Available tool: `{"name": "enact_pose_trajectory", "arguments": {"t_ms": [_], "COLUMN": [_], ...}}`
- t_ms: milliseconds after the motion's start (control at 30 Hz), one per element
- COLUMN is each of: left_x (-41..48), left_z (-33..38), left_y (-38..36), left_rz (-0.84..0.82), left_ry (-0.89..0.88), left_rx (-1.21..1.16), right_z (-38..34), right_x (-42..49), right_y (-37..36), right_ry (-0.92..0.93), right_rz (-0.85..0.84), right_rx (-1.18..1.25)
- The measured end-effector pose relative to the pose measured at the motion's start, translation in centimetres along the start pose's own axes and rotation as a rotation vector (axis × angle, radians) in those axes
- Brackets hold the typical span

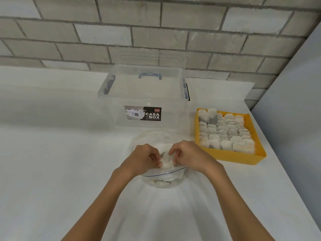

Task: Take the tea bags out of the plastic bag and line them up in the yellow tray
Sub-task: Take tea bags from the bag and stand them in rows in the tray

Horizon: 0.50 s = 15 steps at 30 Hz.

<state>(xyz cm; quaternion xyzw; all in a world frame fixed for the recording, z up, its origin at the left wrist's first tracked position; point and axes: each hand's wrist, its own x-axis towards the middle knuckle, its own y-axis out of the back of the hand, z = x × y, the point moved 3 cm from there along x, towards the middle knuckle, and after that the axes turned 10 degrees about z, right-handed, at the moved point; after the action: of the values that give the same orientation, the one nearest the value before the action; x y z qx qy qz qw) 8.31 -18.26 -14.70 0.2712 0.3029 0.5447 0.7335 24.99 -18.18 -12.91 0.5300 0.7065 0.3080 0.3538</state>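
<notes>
A clear plastic zip bag (pixel 161 180) lies on the white table in front of me, with several tea bags showing through its near end. My left hand (pixel 144 159) and my right hand (pixel 189 155) meet over the bag's mouth, fingers curled. Between them they pinch a small white tea bag (pixel 167 164). To the right stands the yellow tray (pixel 232 158), its floor covered by rows of several white tea bags (pixel 225 131); one darker tea bag (pixel 212 117) stands near its far left corner.
A clear lidded storage box (pixel 144 94) with a "CASA BOX" label stands just behind the bag. A grey brick wall runs along the back. The table's right edge (pixel 284 164) slants close past the tray.
</notes>
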Motion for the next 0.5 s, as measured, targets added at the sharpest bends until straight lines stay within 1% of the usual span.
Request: {"name": "enact_pose_trajectory", "arguments": {"t_ms": [167,267,400,500], "left_x": [-0.4,-0.5,-0.5,-0.7], "left_z": [0.1,0.7,1.7,2.1], "left_y": [0.9,1.8,2.8,3.0], "left_rz": [0.151,0.216,0.273,0.268], "left_ry": [0.051,0.059,0.019,0.002], "left_rx": [-0.262,-0.424,-0.545,-0.632], "right_z": [0.6,0.2,-0.6,-1.1], "right_x": [-0.9,-1.4,-1.6,-1.8], "right_y": [-0.1,0.2,0.1,0.1], "right_ry": [-0.024,-0.015,0.005,-0.043], "right_rz": [0.149,0.154,0.156,0.169], "right_rx": [0.149,0.271,0.376,0.573]}}
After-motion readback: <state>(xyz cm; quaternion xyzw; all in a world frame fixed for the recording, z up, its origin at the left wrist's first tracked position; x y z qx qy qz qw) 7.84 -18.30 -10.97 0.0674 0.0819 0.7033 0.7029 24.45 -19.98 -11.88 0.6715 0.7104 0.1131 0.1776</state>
